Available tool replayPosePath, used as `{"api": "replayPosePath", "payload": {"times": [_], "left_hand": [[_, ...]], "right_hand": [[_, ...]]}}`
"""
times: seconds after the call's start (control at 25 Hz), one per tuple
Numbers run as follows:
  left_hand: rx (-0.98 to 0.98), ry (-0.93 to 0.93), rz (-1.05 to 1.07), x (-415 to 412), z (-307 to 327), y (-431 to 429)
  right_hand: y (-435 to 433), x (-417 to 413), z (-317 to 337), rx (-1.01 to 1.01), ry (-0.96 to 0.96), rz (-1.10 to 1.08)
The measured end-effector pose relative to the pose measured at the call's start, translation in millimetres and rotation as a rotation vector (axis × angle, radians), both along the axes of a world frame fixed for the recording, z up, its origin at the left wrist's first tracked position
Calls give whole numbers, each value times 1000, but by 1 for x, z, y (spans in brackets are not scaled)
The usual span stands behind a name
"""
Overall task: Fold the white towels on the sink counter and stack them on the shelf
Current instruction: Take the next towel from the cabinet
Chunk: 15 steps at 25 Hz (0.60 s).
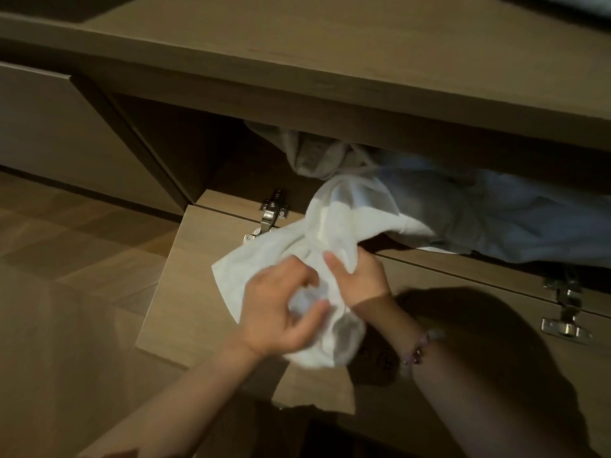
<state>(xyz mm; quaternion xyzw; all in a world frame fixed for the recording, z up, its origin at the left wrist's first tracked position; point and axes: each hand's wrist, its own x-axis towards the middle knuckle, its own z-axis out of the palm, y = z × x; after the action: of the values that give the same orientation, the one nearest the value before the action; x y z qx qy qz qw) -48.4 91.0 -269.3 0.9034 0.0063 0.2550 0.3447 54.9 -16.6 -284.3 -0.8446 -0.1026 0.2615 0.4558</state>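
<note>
— How are the hands placed?
— The left hand (281, 312) has its fingers curled into a bunched part of the white towel (330, 226). The right hand (360, 276), just beside it, grips a fold of the same towel, thumb on top. A bead bracelet (420, 348) sits on the right wrist.
— And where is the towel?
— It hangs crumpled over the dropped-open cabinet door (185, 276), its far end reaching into the compartment behind that door.
— What surrounds the door?
— Behind it, inside the compartment, lie a grey cloth (314, 157) and a pale blue cloth (496, 209). Metal hinges (271, 209) sit along its back edge. The wooden counter (297, 61) runs above it, and a wooden floor (66, 242) lies to its left in dim light.
</note>
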Motion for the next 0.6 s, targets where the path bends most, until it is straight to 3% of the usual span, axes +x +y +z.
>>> {"api": "replayPosePath", "payload": {"times": [0.08,0.16,0.32,0.44,0.6], "left_hand": [[-234,47,297,9,6,7],[-442,243,454,28,11,14],[-891,629,252,63,17,11],[-819,873,9,70,17,-6],[-836,825,-8,62,14,-3]], "right_hand": [[-11,-18,4,39,18,72],[-23,-29,10,26,16,172],[-39,-39,30,22,87,371],[-46,-48,44,42,109,520],[-57,-52,59,4,-13,521]]}}
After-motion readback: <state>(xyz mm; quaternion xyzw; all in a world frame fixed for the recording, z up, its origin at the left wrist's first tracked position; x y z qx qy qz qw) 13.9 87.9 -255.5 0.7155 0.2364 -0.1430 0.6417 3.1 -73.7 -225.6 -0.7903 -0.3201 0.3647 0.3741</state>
